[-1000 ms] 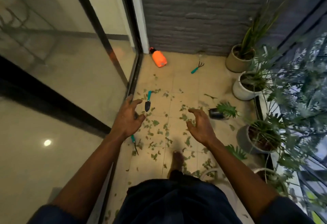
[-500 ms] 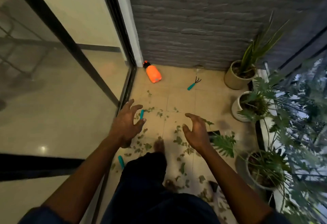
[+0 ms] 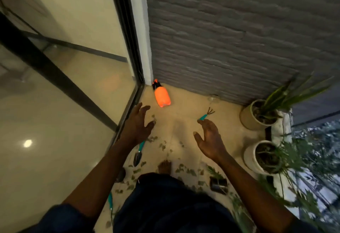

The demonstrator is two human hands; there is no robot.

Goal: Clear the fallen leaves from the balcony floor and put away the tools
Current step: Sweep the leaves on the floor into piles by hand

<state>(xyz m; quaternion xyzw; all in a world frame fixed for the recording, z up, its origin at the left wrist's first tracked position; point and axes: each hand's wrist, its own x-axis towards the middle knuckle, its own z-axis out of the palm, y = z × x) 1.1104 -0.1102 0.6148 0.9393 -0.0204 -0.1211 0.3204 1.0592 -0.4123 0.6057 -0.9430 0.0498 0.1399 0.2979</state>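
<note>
Small green fallen leaves (image 3: 162, 147) lie strewn over the near half of the beige tiled balcony floor (image 3: 185, 107), thickest around a bare foot (image 3: 165, 166). A teal-handled metal trowel (image 3: 138, 152) lies by the floor's left edge, partly under the left hand (image 3: 137, 124). That hand hovers empty with its fingers spread. The right hand (image 3: 209, 139) is empty too, fingers apart and loosely bent. Just past its fingertips lies a small teal-handled hand rake (image 3: 207, 114). A glossy orange plastic spray bottle (image 3: 162, 96) lies on its side in the far left corner. Another teal-handled tool (image 3: 110, 200) shows at the near left edge, its head blurred. A rough grey brick wall (image 3: 230, 39) closes the far edge, and a black-framed glass door (image 3: 64, 104) closes the left. Along the right edge stand a round beige pot (image 3: 250, 120) and a white pot (image 3: 252, 155), with a small black pot (image 3: 218, 185) nearer.
</note>
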